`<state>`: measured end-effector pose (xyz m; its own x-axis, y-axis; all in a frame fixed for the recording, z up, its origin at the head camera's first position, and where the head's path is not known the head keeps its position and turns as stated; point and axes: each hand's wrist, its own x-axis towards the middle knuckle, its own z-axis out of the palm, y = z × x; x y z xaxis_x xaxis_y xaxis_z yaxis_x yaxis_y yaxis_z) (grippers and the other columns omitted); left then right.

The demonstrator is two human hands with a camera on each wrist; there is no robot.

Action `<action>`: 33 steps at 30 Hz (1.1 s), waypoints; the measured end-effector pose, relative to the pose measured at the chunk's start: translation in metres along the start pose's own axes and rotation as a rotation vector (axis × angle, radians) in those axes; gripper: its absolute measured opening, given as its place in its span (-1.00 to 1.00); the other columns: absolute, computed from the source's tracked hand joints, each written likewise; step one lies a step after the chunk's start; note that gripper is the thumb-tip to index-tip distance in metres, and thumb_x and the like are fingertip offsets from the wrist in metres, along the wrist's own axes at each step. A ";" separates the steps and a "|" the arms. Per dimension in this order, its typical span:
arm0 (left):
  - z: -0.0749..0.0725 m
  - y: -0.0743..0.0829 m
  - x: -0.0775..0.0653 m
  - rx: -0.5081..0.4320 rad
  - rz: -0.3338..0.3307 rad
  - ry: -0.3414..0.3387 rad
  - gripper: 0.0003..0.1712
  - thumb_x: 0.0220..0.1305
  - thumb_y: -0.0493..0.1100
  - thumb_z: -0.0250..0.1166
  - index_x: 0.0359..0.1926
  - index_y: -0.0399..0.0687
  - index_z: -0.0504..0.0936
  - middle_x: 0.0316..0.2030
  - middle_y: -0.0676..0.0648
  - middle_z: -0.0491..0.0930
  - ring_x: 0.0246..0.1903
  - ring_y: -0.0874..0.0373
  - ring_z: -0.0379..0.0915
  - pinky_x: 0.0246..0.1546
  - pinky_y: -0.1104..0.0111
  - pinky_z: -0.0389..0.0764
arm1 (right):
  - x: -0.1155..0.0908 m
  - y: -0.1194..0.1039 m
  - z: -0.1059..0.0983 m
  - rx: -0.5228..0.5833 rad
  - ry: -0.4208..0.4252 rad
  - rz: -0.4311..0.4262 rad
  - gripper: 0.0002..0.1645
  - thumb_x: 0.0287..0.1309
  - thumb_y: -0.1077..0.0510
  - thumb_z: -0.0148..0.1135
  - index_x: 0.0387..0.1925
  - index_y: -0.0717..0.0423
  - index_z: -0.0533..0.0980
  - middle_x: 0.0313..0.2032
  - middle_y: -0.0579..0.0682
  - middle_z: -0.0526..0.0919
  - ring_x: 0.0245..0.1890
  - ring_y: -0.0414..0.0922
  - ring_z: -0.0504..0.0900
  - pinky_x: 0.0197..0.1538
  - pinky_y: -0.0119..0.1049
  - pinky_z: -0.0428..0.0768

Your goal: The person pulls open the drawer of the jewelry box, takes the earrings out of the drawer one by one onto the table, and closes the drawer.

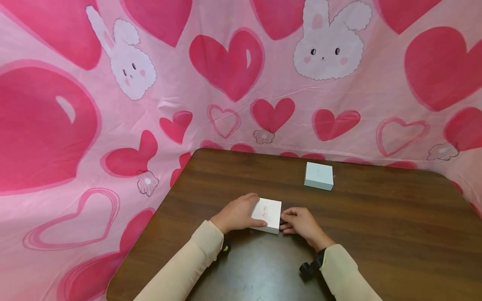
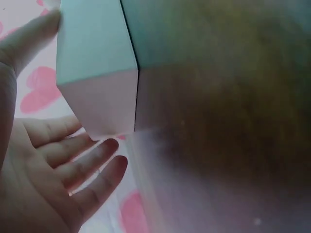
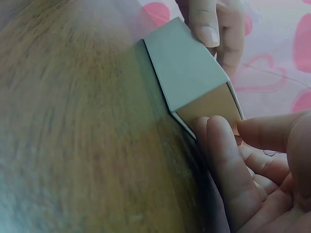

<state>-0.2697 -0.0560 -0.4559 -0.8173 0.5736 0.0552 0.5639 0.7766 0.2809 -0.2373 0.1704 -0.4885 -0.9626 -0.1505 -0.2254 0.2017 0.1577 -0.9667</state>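
The near box [image 1: 273, 212] is white with small reddish-gold lettering on top and a tan-orange end [image 3: 206, 107]; the far box [image 1: 319, 174] is white, its front side pale blue-grey. The table [image 1: 384, 221] is dark brown with streaky wood grain. Pink cloth [image 1: 241, 102] carries red-pink hearts, outlined hearts, white rabbits and sketched flowers. The sleeves [image 1: 180, 267] are plain cream.

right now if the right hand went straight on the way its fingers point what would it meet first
Most likely the tan end of the nearer white box. The right hand is so close that whether it already touches is hard to tell.
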 end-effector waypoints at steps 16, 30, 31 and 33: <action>0.007 -0.017 0.005 -0.273 0.034 -0.016 0.20 -0.40 0.37 0.40 0.26 -0.14 0.22 0.22 0.02 0.18 0.16 0.22 0.12 0.11 0.30 0.19 | 0.003 -0.003 0.000 -0.009 0.010 -0.005 -0.82 0.14 0.29 0.08 -0.30 0.39 0.50 -0.42 0.18 0.57 -0.45 0.03 0.61 -0.39 -0.16 0.56; 0.016 -0.021 0.004 -0.435 -0.029 -0.021 0.25 -0.47 0.38 0.41 0.29 -0.04 0.18 0.21 0.10 0.12 0.11 0.23 0.12 0.09 0.24 0.21 | 0.008 0.000 0.000 -0.039 0.007 0.008 -0.80 0.12 0.23 0.13 -0.32 0.34 0.52 -0.44 0.16 0.59 -0.47 0.01 0.61 -0.42 -0.17 0.56; 0.017 -0.022 0.004 -0.447 -0.036 -0.023 0.26 -0.48 0.39 0.40 0.29 -0.03 0.17 0.20 0.11 0.11 0.11 0.24 0.12 0.09 0.24 0.21 | 0.008 0.000 0.000 -0.042 0.009 0.010 -0.81 0.12 0.23 0.13 -0.32 0.33 0.52 -0.44 0.15 0.59 -0.48 0.00 0.61 -0.42 -0.17 0.56; 0.020 -0.023 0.005 -0.478 -0.048 -0.024 0.26 -0.50 0.39 0.41 0.29 0.01 0.15 0.20 0.11 0.10 0.10 0.24 0.12 0.09 0.23 0.20 | 0.009 0.001 0.000 -0.050 0.015 0.013 -0.82 0.12 0.23 0.13 -0.33 0.32 0.53 -0.45 0.15 0.59 -0.48 0.00 0.61 -0.42 -0.17 0.56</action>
<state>-0.2841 -0.0656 -0.4814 -0.8349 0.5503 0.0104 0.4034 0.5990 0.6918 -0.2460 0.1690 -0.4916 -0.9625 -0.1338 -0.2358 0.2053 0.2086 -0.9562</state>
